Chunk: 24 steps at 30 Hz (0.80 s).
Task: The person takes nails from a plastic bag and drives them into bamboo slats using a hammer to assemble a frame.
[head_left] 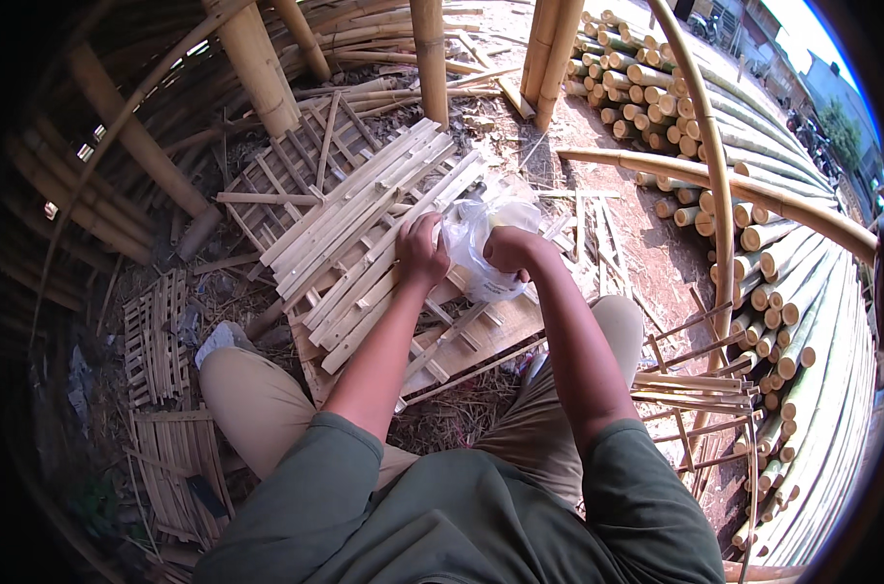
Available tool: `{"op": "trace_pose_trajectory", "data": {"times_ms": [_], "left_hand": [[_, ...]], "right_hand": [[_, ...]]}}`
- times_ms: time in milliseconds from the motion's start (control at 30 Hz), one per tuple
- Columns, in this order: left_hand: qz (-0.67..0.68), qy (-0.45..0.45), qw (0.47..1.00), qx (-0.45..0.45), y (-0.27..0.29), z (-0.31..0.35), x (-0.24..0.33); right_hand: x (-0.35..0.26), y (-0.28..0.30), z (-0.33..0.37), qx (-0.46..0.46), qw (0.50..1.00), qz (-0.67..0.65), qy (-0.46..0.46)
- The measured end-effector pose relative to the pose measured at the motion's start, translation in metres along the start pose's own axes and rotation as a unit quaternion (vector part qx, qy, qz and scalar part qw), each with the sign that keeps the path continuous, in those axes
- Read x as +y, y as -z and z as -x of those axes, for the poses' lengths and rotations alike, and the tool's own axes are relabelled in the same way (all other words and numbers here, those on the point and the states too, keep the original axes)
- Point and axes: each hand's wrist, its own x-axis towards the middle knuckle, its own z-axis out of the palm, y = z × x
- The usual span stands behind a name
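Observation:
A thin white, see-through plastic bag (pixel 476 268) sits between my two hands, over a panel of bamboo slats. My left hand (pixel 422 255) is closed at the bag's left side, its fingers curled on the plastic. With the wrist bent, my right hand (pixel 512 251) is closed at the bag's upper right. What its fingers hold is hidden behind the knuckles. Right under my left forearm lie long pale bamboo slats (pixel 349 229), stacked side by side at a slant. A flat wooden board (pixel 515 326) shows beneath the bag, between my knees.
Bamboo posts (pixel 429 63) stand ahead. At the right rise stacked cut bamboo poles (pixel 797 282), with a curved bamboo pole (pixel 709 175) in front. Slatted panels (pixel 157 336) lie at the left, and a bundle of strips (pixel 695 389) rests beside my right knee.

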Motion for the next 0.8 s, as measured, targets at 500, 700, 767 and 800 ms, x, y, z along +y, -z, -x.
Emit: {"op": "trace_pose_trajectory", "data": {"times_ms": [500,700,767,800], "left_hand": [[0.027,-0.023,0.999,0.004,-0.009,-0.004,0.015],[0.004,-0.020,1.000,0.017,-0.002,0.000,-0.001],[0.013,-0.017,1.000,0.011,-0.005,0.000,0.005],[0.014,-0.018,1.000,0.011,-0.006,0.000,0.007]], "right_hand": [[0.074,-0.046,-0.059,0.109,0.951,0.266,0.117],[0.029,-0.040,-0.029,0.072,0.973,0.206,0.078],[0.035,-0.042,-0.032,0.071,0.972,0.209,0.076],[0.037,-0.044,-0.034,0.069,0.972,0.211,0.077]]}}
